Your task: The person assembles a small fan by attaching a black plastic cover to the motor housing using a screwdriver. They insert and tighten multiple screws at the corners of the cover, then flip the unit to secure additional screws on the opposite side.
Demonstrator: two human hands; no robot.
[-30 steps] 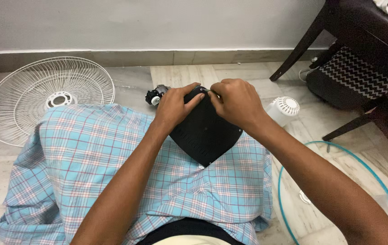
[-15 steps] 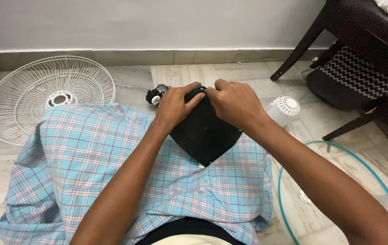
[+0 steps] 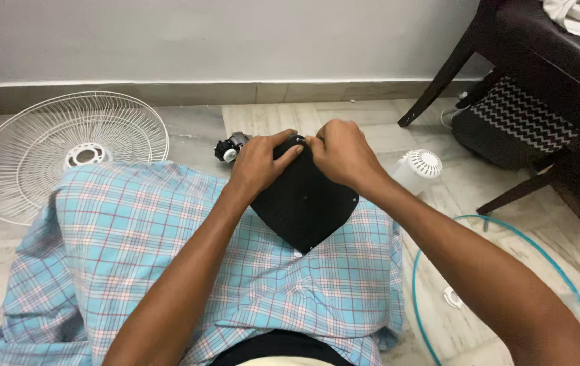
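A black plastic fan housing (image 3: 303,207) rests on my lap, over the blue checked cloth (image 3: 134,257). My left hand (image 3: 257,165) grips its upper left edge. My right hand (image 3: 343,154) is closed over its top edge, fingertips pinched at a spot beside my left thumb. What the fingertips pinch is too small to tell. A small black and white motor part (image 3: 228,147) lies on the floor just beyond my left hand.
A white wire fan grille (image 3: 66,152) lies on the marble floor at the left. A white vented cap (image 3: 417,168) stands right of my hands. A teal ring (image 3: 500,285) lies at the lower right. A dark wooden chair (image 3: 541,81) and a zigzag-patterned bag (image 3: 513,118) stand at the right.
My right hand has closed tighter on the housing's top edge and shifted slightly left. The view has tilted a little; the housing stays on my lap.
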